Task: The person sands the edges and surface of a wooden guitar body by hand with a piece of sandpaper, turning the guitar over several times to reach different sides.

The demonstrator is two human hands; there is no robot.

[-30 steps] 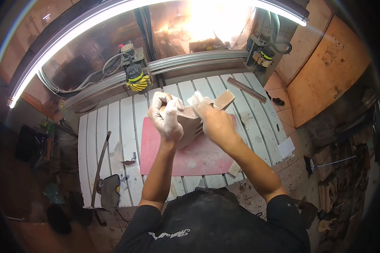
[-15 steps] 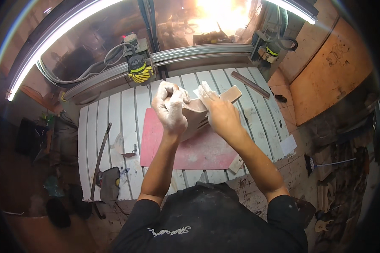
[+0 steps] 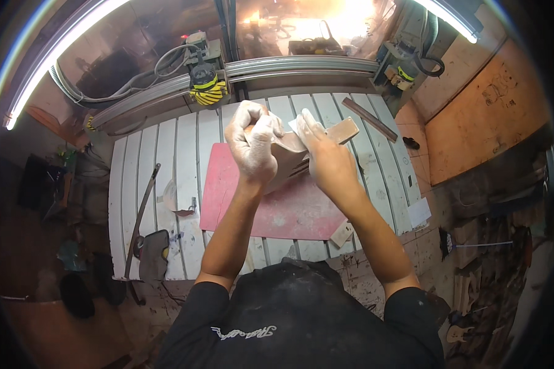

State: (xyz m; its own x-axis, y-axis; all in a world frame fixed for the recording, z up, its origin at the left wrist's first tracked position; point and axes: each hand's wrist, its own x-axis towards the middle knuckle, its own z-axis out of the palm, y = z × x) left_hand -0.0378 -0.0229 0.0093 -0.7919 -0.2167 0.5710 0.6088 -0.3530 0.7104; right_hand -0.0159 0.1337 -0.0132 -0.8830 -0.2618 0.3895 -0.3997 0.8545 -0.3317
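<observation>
Head view, looking down. My left hand (image 3: 252, 142), dusted white w/ powder, has its grip clamped on the near-left end of a curved brown wooden workpiece (image 3: 295, 155), fingers curled over its top edge. My right hand (image 3: 327, 161) lies flat along the workpiece's right face, pressing a small pale sheet of abrasive paper (image 3: 303, 125) against it; fingers together and extended, so the grip is flat on the paper rather than wrapped round anything. The workpiece is held up in both hands above the red rectangular mat (image 3: 271, 209), its far end (image 3: 345, 129) pointing up-right; it looks clear of the mat, though I cannot tell for certain.

The mat lies on a white slatted tabletop (image 3: 184, 147). Left of the mat: a long thin dark bar (image 3: 143, 209) lying lengthwise along the slats, and a dark grey flat piece (image 3: 152, 255) at the near-left corner. A small pale scrap (image 3: 173, 198) sits just beside the mat's left edge. Upper right: a narrow brown wooden strip (image 3: 369, 119) lies diagonally on the slats. Behind the tabletop runs a grey metal rail (image 3: 289, 66), w/ a black-and-yellow striped motor unit (image 3: 207, 91) at its left part.
</observation>
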